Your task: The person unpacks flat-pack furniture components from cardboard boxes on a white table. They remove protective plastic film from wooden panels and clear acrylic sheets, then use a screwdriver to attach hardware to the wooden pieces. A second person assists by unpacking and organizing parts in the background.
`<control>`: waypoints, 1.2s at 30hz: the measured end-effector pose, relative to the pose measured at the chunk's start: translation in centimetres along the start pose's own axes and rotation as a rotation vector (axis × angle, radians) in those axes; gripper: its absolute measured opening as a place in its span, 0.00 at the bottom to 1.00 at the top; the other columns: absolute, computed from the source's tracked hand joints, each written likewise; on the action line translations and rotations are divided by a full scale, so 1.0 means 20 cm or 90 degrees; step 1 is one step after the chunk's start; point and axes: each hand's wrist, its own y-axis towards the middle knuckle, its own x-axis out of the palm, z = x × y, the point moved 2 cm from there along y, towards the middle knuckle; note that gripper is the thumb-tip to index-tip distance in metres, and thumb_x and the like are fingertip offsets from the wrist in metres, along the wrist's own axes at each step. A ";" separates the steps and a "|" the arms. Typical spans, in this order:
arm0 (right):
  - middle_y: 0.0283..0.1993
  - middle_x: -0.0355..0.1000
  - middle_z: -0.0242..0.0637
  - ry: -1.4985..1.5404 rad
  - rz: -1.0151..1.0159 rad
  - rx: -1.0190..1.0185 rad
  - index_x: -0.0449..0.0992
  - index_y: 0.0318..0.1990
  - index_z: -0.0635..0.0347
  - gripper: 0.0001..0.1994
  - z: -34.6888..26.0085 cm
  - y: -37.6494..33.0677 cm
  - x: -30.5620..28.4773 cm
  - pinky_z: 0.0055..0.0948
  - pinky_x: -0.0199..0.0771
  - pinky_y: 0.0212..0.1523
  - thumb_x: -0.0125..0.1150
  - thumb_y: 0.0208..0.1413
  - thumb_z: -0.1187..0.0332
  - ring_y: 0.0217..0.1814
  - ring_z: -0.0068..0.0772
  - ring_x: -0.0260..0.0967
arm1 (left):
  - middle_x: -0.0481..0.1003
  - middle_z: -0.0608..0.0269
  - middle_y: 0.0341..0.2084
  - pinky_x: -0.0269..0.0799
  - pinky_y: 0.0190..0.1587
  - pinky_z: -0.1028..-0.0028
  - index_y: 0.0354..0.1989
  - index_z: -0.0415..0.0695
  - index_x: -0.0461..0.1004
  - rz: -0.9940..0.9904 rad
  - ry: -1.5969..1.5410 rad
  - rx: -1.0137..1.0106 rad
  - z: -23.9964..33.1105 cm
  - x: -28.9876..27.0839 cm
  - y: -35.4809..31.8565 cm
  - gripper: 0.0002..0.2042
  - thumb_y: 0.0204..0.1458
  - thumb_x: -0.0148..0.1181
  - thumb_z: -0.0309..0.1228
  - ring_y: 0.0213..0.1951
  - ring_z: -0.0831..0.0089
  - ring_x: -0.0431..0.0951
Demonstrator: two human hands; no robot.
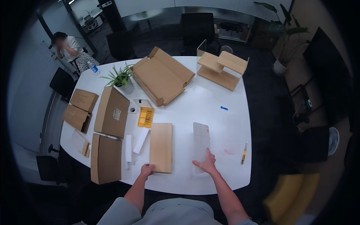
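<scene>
My left hand (147, 170) is closed on the near left corner of a light wooden board (161, 146), which lies lengthwise away from me on the white table (183, 183). To the right, my right hand (206, 162) grips the near part of a clear acrylic panel (201, 138), thumb at its left edge and fingers toward its right. A reddish mark shows near the panel's far end. Right of that hand lies a transparent sheet (234, 137), faint against the table. A yellow screwdriver-like tool (244, 153) rests near the table's right edge.
Cardboard boxes (111, 114) stand left, beside white foam strips (141, 141) and a yellow packet (146, 117). Farther back are an open carton (163, 75), a potted plant (120, 79), a wood-and-acrylic shelf (221, 71) and a small blue item (224, 108). A person (71, 50) sits far left.
</scene>
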 end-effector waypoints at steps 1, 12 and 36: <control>0.67 0.44 0.64 0.012 -0.018 -0.017 0.36 0.73 0.59 0.65 -0.02 0.02 0.10 0.53 0.49 0.68 0.74 0.34 0.41 0.69 0.63 0.45 | 0.76 0.54 0.39 0.78 0.34 0.71 0.53 0.34 0.67 -0.034 0.009 -0.007 -0.01 -0.01 0.03 0.27 0.51 0.65 0.41 0.37 0.68 0.78; 0.68 0.44 0.61 -0.120 -0.046 0.050 0.39 0.73 0.53 0.64 -0.25 0.07 0.35 0.54 0.57 0.64 0.72 0.33 0.36 0.68 0.63 0.47 | 0.71 0.53 0.53 0.75 0.55 0.57 0.58 0.40 0.62 -0.280 -0.396 0.043 0.23 -0.16 -0.31 0.17 0.65 0.48 0.34 0.53 0.60 0.76; 0.72 0.35 0.67 -0.247 0.150 0.122 0.41 0.73 0.50 0.62 -0.48 0.35 0.48 0.69 0.47 0.63 0.74 0.34 0.39 0.73 0.66 0.39 | 0.74 0.52 0.51 0.76 0.51 0.55 0.58 0.40 0.65 -0.297 -0.455 0.013 -0.13 -0.41 -0.65 0.20 0.60 0.55 0.34 0.50 0.58 0.78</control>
